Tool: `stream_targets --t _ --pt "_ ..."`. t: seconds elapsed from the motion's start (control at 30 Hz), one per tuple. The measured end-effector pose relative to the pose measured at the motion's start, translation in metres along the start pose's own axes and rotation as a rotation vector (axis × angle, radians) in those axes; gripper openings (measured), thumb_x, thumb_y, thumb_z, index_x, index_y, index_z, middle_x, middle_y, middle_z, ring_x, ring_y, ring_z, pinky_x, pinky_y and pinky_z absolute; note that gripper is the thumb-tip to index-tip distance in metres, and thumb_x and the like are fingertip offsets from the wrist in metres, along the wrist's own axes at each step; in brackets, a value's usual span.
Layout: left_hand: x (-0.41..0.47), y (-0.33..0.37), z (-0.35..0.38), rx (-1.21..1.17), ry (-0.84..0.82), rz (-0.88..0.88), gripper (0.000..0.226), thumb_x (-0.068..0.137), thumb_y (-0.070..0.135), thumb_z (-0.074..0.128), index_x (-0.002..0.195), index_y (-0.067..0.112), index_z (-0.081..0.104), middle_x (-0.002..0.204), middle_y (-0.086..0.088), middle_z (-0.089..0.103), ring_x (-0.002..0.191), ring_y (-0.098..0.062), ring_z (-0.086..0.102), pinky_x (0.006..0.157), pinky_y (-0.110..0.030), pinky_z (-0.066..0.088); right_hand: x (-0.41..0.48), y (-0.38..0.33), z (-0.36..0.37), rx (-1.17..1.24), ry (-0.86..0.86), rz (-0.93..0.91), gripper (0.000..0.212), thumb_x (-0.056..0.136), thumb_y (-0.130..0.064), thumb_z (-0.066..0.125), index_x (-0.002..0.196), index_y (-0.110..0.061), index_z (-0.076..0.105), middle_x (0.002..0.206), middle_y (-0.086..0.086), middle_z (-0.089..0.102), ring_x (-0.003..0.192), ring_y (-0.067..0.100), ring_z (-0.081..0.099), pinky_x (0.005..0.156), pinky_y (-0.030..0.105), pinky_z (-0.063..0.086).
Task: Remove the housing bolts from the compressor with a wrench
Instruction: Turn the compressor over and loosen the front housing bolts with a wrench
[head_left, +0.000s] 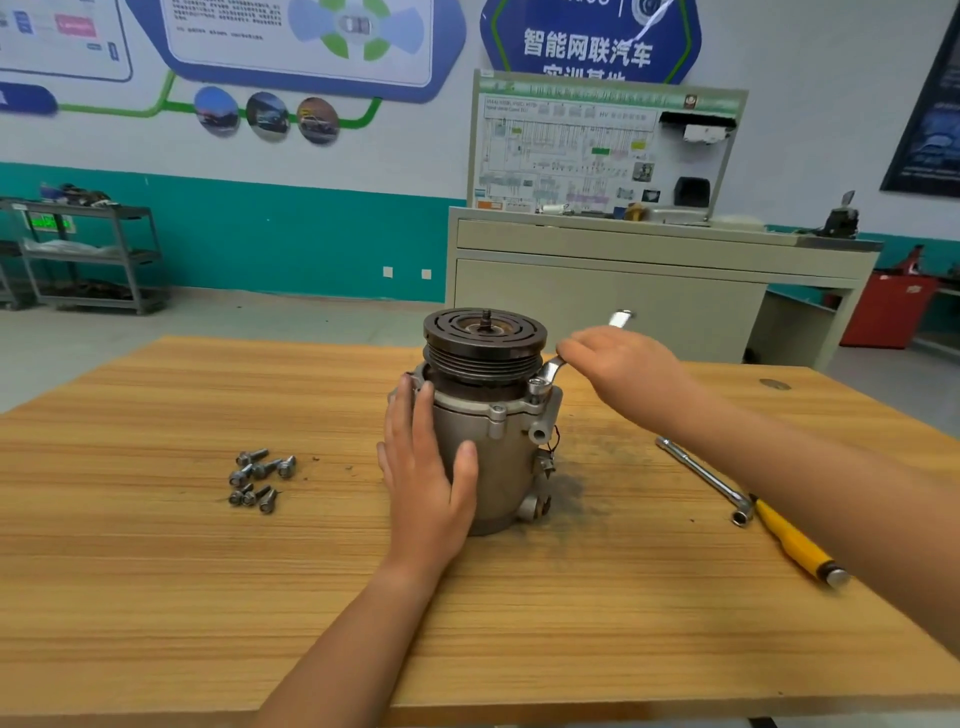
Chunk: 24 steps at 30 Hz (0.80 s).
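Note:
A grey compressor (506, 457) with a black pulley (484, 338) on top stands upright in the middle of the wooden table (208, 597). My left hand (423, 467) holds its left side, fingers spread around the housing. My right hand (618, 369) grips the shaft of a silver wrench (550, 370). The wrench's ring end sits on a housing bolt (537, 387) at the flange's right side, and its far end sticks out past my hand. Another bolt (497, 411) sits in the flange at the front.
Several loose bolts (261, 478) lie on the table to the left of the compressor. A socket wrench (704, 480) and a yellow-handled tool (797, 543) lie to the right, under my right forearm. A beige cabinet (649, 291) stands behind the table.

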<state>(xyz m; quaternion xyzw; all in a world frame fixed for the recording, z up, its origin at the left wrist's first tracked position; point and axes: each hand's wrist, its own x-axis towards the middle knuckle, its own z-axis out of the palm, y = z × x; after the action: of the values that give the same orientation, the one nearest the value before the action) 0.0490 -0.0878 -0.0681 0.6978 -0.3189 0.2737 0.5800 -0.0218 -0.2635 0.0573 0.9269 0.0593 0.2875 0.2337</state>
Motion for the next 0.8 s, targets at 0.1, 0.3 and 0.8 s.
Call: stream_targets --t 0.1,0.3,0.8 --pt "-0.001 0.0 -0.001 0.0 -0.005 -0.001 0.055 0.088 0.041 0.033 0.138 0.04 0.012 0.151 0.011 0.005 0.144 -0.018 0.006 0.113 -0.06 0.013 0.002 -0.015 0.011 0.122 0.101 0.054 0.028 0.057 0.02 0.072 0.082 0.007 0.065 0.071 0.018 0.065 0.059 0.03 0.064 0.043 0.029 0.047" --pt "-0.002 0.001 0.0 0.044 -0.02 -0.027 0.056 0.086 0.044 0.033 0.137 0.043 0.011 0.15 0.017 0.001 0.144 -0.017 0.006 0.111 -0.057 0.001 -0.015 -0.021 -0.021 0.423 0.402 0.485 0.024 0.096 -0.01 0.045 0.114 0.0 0.056 0.074 0.009 0.057 0.061 0.027 0.053 0.053 0.033 0.039" --pt "-0.003 0.0 0.003 0.069 -0.02 -0.061 0.06 0.083 0.047 0.029 0.137 0.04 0.005 0.149 0.017 0.003 0.134 0.014 -0.006 0.109 -0.058 -0.003 -0.016 -0.067 -0.082 -0.283 -0.453 0.12 0.028 0.088 0.004 0.043 0.112 -0.006 0.05 0.061 0.002 0.024 0.046 0.016 0.023 0.038 0.025 0.021"
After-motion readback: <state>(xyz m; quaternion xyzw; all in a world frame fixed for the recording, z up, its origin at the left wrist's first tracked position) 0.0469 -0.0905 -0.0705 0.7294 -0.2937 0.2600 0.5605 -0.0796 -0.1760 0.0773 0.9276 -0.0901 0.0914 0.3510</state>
